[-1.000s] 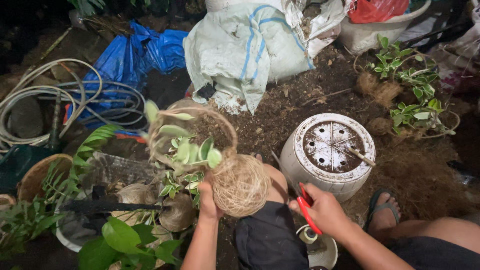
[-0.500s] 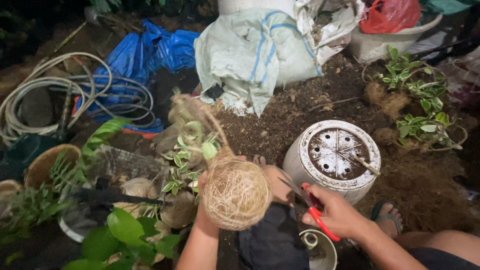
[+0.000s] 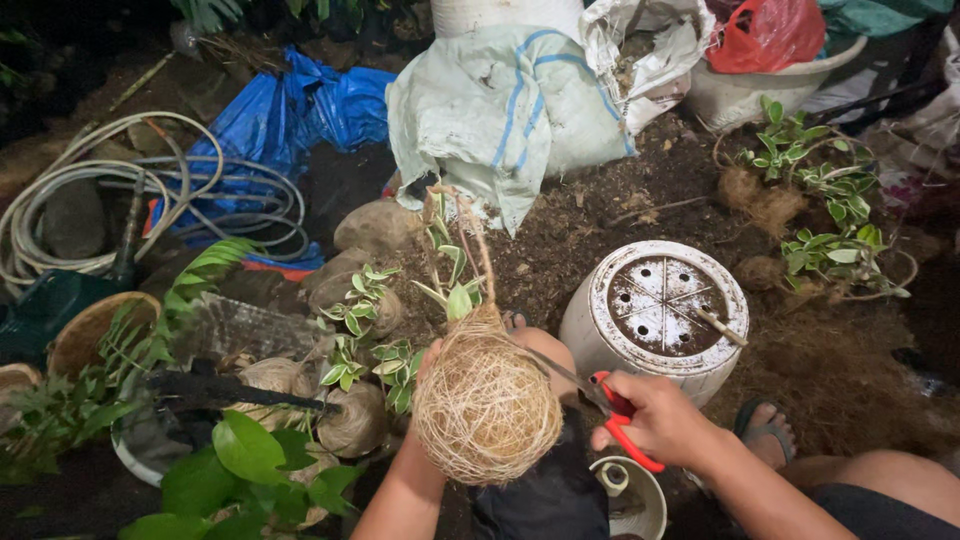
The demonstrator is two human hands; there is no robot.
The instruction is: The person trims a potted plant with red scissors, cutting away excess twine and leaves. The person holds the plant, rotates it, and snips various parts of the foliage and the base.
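left hand cradles round twine-wrapped fibre ball; right hand grips red-handled scissors.

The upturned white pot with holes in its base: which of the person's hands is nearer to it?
Right. The right hand, holding red-handled scissors, sits just below the white pot; the left hand is farther left, behind the twine-wrapped ball.

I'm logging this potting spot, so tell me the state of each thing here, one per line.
Fibre ball: wrapped in twine, plant on top, held up by left hand.
Scissors: in right hand, blades at the ball.
White pot: upside down, stick on its base.
Sack: slumped on soil.
Hose: coiled.
Red bag: crumpled in a basin.
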